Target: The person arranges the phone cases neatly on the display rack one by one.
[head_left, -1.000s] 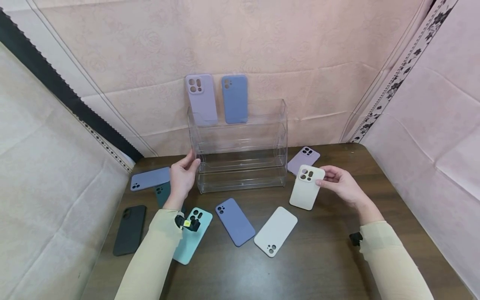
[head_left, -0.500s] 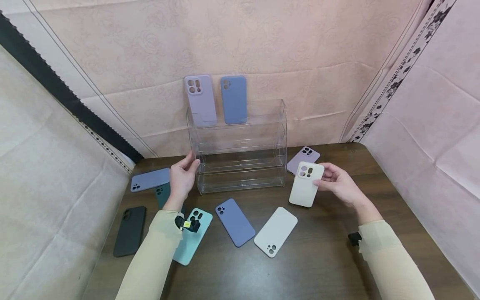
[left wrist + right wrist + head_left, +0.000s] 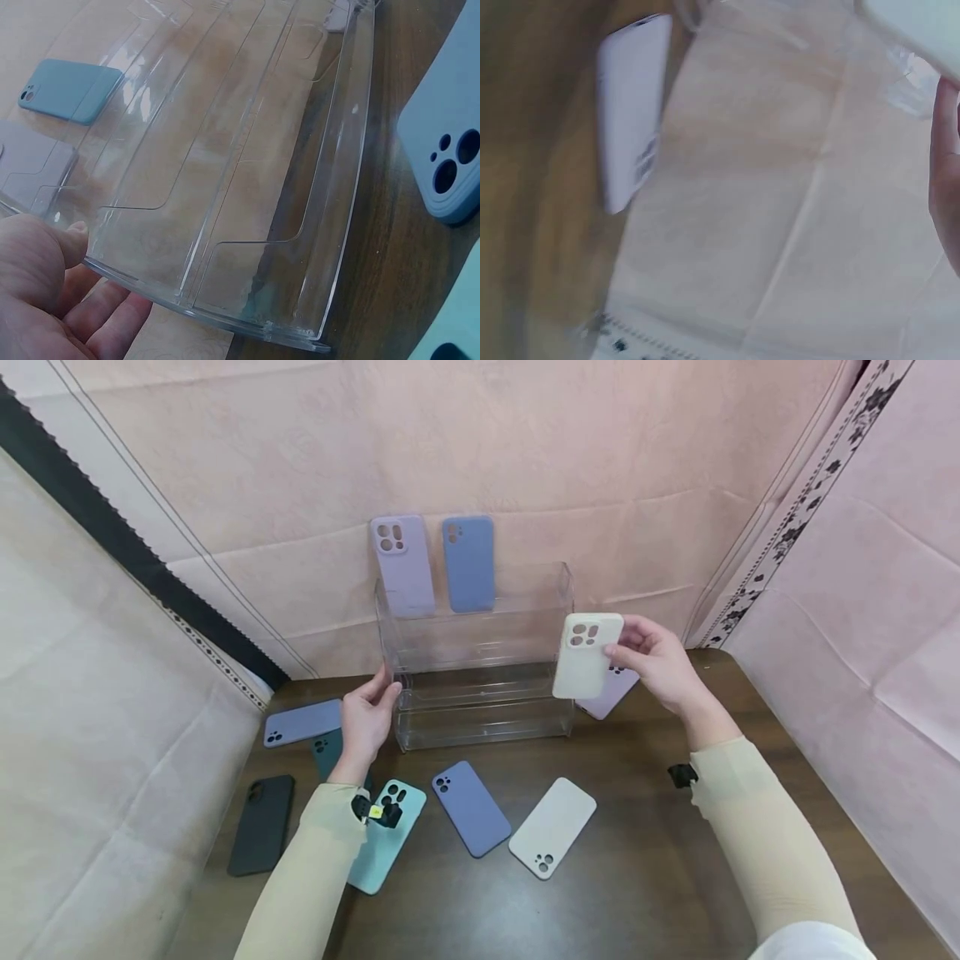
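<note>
Right of centre in the head view, the cream case (image 3: 588,656) is up: half a second ago it hung lower over the bench (image 3: 622,877), now it overlaps the right end of the clear rack (image 3: 483,729). Right hand (image 3: 656,660) pinches its right edge, thumb on the camera-hole face, holes at the top. Can't tell if case touches rack. It now hides part of the lilac case (image 3: 604,700) lying behind. Left hand (image 3: 366,718) unchanged: grips the rack's left side wall, thumb against fingers. Pale purple case (image 3: 405,577) and blue case (image 3: 469,564) still stand at the rack's top. My read: cream case is near tier height, not yet in a tier; rack looks steadied.
</note>
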The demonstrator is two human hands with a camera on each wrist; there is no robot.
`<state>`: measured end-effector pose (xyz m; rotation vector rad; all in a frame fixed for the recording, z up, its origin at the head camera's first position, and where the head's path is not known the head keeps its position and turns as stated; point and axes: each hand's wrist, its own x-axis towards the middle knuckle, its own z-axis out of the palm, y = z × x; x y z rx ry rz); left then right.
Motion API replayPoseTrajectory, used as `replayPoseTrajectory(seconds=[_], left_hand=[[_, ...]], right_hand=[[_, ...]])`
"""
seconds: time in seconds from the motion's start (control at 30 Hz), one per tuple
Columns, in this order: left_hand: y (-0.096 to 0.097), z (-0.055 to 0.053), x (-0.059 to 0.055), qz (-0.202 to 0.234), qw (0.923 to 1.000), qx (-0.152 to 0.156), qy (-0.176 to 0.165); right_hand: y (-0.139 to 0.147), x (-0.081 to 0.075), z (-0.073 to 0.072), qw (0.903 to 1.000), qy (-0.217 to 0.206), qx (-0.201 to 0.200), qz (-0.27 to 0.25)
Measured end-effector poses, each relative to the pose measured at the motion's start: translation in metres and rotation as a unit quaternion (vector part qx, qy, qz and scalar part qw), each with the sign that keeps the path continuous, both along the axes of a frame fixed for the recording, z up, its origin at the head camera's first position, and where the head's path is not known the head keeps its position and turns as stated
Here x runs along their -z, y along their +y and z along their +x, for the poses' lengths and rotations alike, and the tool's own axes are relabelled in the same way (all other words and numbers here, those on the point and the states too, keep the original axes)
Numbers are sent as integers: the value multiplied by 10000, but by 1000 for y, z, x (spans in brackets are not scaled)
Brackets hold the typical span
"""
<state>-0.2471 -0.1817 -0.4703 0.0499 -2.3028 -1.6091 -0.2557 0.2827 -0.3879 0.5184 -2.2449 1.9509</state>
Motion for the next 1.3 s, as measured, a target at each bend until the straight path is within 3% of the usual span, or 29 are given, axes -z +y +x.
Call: replayPoseTrajectory(seconds=[0.17, 0.43, 0.87, 1.3], left_hand=[[1, 1, 2, 53, 10000, -11, -35], [2, 1, 2, 39, 10000, 42, 18], [3, 0, 1, -74, 9999, 7, 89], [-1, -2, 3, -139, 9998, -1, 135]], right_hand=[[-23, -21, -20, 9979, 149, -186, -595], [-47, -57, -47, 9882, 415, -62, -1473], [-68, -107, -73, 9866, 816, 190, -1399], [-91, -117, -94, 9894, 659, 431, -1220]])
